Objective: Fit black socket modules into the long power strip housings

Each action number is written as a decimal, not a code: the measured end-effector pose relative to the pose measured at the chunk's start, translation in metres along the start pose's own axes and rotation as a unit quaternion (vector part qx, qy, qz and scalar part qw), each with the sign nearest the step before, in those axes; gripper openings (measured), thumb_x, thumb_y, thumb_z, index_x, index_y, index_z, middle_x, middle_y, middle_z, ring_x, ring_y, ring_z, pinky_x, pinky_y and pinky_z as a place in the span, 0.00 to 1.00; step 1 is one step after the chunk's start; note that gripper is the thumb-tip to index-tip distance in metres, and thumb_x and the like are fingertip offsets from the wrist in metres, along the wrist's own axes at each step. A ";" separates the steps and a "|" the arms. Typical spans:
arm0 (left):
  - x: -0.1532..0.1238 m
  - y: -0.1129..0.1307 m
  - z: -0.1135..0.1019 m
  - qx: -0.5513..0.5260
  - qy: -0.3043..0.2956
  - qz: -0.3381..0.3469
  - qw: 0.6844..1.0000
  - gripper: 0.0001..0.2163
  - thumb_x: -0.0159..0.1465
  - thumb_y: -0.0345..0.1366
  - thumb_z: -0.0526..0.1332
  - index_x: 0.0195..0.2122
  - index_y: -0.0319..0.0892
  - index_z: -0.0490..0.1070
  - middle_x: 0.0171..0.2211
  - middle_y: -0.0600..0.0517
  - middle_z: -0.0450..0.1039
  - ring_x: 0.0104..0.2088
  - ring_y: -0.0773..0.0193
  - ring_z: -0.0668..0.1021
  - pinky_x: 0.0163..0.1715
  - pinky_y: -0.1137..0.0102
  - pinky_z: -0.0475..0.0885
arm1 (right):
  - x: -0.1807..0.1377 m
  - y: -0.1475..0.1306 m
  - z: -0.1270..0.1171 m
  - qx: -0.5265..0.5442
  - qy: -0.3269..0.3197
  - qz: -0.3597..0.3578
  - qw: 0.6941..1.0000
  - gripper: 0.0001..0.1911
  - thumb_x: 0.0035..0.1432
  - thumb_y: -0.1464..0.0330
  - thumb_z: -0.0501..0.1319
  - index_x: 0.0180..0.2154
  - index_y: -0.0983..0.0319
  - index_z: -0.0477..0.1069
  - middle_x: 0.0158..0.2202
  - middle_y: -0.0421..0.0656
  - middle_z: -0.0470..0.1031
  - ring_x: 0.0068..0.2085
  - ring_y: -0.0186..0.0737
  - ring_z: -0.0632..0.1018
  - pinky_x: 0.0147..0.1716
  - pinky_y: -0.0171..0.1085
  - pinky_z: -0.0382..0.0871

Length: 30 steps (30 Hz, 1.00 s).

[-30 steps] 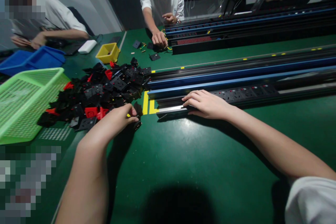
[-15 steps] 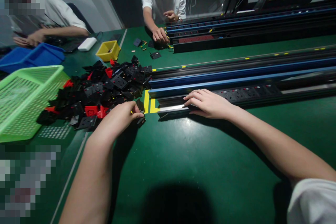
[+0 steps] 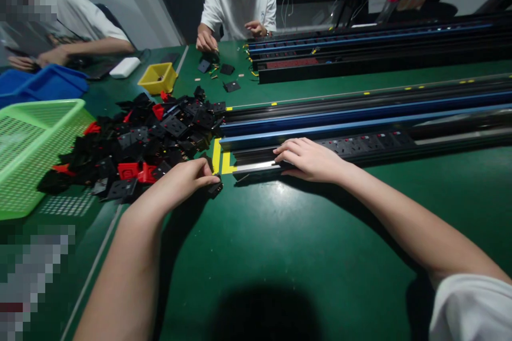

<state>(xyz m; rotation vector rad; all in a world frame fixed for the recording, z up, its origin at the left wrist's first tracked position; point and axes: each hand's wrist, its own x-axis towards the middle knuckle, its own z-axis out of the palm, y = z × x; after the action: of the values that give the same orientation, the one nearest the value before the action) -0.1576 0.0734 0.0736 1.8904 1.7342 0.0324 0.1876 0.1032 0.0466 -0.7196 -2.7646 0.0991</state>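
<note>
My left hand [image 3: 192, 175] is closed in a pinch at the right edge of a heap of black socket modules [image 3: 176, 125]. Between its thumb and fingers is a black socket module [image 3: 216, 187], partly hidden by the fingers. My right hand [image 3: 310, 160] grips a long black rail [image 3: 256, 169] near its left end, fingers over the channel and thumb along the front wall. Right of that hand, several black socket modules [image 3: 364, 144] with small red switches sit in a row inside the rail. Part of the channel lies hidden under the hand.
A green basket [image 3: 60, 112] stands left of the heap, with a yellow bin [image 3: 158, 79] and blue bin [image 3: 60, 82] behind. Blue rails [image 3: 280, 139] lie beyond mine. Across the green table, a co-worker's hand [image 3: 207, 41] is near loose black pieces [image 3: 231, 86]; another person sits at left.
My left hand has tilted slightly, showing more of the socket module. My right hand stays on the rail. The co-worker opposite has moved a hand leftward from the far rails. The view has shifted slightly.
</note>
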 end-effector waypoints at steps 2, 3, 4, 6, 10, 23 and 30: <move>0.001 -0.003 0.004 -0.003 -0.008 0.012 1.000 0.18 0.56 0.56 0.62 0.30 0.45 0.67 0.28 0.52 0.76 0.31 0.58 0.76 0.30 0.69 0.65 | 0.000 0.000 0.000 -0.006 -0.001 -0.003 1.000 0.16 0.65 0.61 0.60 0.52 0.60 0.68 0.56 0.51 0.72 0.55 0.50 0.72 0.52 0.50 0.68; 0.002 -0.005 0.006 -0.006 -0.011 0.020 1.000 0.19 0.57 0.57 0.61 0.31 0.45 0.67 0.29 0.52 0.76 0.31 0.58 0.76 0.30 0.69 0.65 | 0.000 0.000 0.000 -0.009 -0.002 -0.004 1.000 0.16 0.66 0.61 0.60 0.52 0.60 0.68 0.56 0.51 0.72 0.55 0.51 0.72 0.51 0.50 0.68; 0.002 -0.006 0.008 -0.011 -0.010 0.027 1.000 0.19 0.58 0.58 0.60 0.33 0.45 0.67 0.29 0.52 0.76 0.31 0.58 0.76 0.30 0.69 0.65 | 0.000 0.000 0.000 -0.010 -0.004 -0.004 1.000 0.16 0.66 0.61 0.60 0.52 0.61 0.68 0.56 0.51 0.72 0.55 0.51 0.72 0.51 0.50 0.68; 0.000 -0.007 0.015 -0.018 0.003 0.046 0.999 0.21 0.60 0.59 0.58 0.38 0.45 0.67 0.31 0.52 0.75 0.31 0.58 0.76 0.31 0.68 0.66 | -0.001 0.000 -0.001 -0.011 -0.003 -0.002 1.000 0.16 0.65 0.61 0.60 0.52 0.61 0.68 0.56 0.51 0.72 0.55 0.50 0.72 0.51 0.49 0.68; -0.005 -0.002 0.035 -0.001 0.076 0.079 0.994 0.22 0.65 0.56 0.52 0.47 0.43 0.67 0.39 0.48 0.72 0.38 0.55 0.76 0.39 0.63 0.69 | -0.001 -0.001 -0.002 -0.006 0.000 0.000 1.000 0.16 0.64 0.62 0.62 0.51 0.60 0.68 0.56 0.51 0.72 0.56 0.50 0.72 0.52 0.49 0.68; -0.003 0.010 0.087 -0.041 0.251 0.050 0.966 0.15 0.70 0.50 0.45 0.37 0.46 0.63 0.40 0.47 0.70 0.44 0.52 0.70 0.47 0.59 0.66 | -0.001 -0.002 -0.003 -0.021 -0.012 0.000 1.000 0.14 0.66 0.62 0.60 0.51 0.60 0.68 0.57 0.48 0.72 0.57 0.51 0.70 0.52 0.50 0.68; -0.005 0.015 0.085 -0.114 0.262 -0.013 0.958 0.15 0.67 0.52 0.50 0.33 0.47 0.56 0.39 0.50 0.72 0.41 0.55 0.74 0.43 0.63 0.68 | -0.001 -0.001 -0.001 -0.026 -0.006 -0.002 1.000 0.14 0.66 0.62 0.60 0.51 0.59 0.67 0.57 0.49 0.72 0.57 0.51 0.70 0.52 0.50 0.68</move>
<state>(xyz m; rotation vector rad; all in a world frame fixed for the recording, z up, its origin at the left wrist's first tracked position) -0.1122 0.0360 0.0107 1.7851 1.9830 0.7528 0.1881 0.1013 0.0474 -0.7284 -2.7902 0.0297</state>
